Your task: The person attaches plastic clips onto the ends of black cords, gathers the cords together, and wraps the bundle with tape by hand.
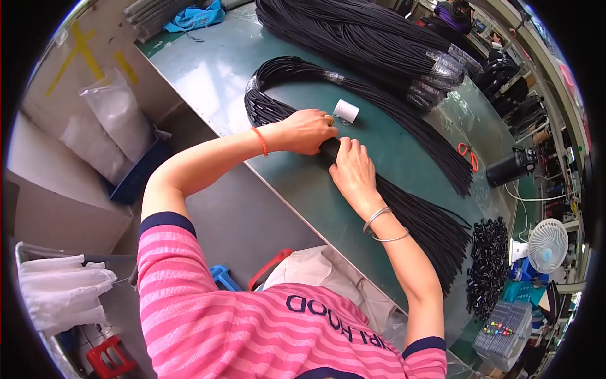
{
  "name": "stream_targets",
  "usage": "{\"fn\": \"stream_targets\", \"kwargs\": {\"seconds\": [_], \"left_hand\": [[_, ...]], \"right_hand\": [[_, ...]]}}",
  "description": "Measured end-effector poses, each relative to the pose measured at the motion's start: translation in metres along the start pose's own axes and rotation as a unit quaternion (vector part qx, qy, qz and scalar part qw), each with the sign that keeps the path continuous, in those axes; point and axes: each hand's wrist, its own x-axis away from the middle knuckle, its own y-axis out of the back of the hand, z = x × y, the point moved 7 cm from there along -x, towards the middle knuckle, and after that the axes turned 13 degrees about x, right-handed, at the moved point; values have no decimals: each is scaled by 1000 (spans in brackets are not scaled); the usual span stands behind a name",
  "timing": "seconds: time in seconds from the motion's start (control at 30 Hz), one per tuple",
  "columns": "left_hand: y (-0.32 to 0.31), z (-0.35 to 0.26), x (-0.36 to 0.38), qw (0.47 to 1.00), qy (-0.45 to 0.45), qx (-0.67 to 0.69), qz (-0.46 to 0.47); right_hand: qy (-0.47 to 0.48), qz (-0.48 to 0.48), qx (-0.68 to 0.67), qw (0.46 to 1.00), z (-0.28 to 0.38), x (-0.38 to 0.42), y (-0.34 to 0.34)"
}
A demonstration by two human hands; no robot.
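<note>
A thick bundle of thin black cables (416,221) lies bent in a U on the green table. My left hand (304,131) is closed around one arm of the U. Right beside it, my right hand (353,169) grips the same bundle, and the loose ends fan out past my wrist. Clear wrap binds the bundle at the bend and on its far arm. Just beyond my hands sits a small white roll (346,111) with clear film at its edge. My fingers hide the stretch of cable they enclose.
More wrapped black cables (353,44) are piled at the back of the green table (196,76). Orange-handled scissors (468,156), a black cylinder (510,167), small black parts (487,265) and a white fan (546,245) stand to the right. A person (452,16) is far off.
</note>
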Motion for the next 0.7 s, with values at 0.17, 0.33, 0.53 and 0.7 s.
{"fn": "stream_targets", "kwargs": {"seconds": [0.17, 0.33, 0.53, 0.7], "left_hand": [[9, -1, 2, 991, 122, 47, 24], [21, -12, -5, 980, 168, 43, 98], [24, 41, -36, 983, 26, 181, -12], [25, 45, -53, 990, 52, 86, -103]], "right_hand": [[-22, -22, 36, 999, -2, -8, 2], [25, -84, 46, 995, -3, -8, -1], [-3, -48, 14, 999, -10, -11, -17], [-21, -17, -15, 1000, -11, -11, -14]]}}
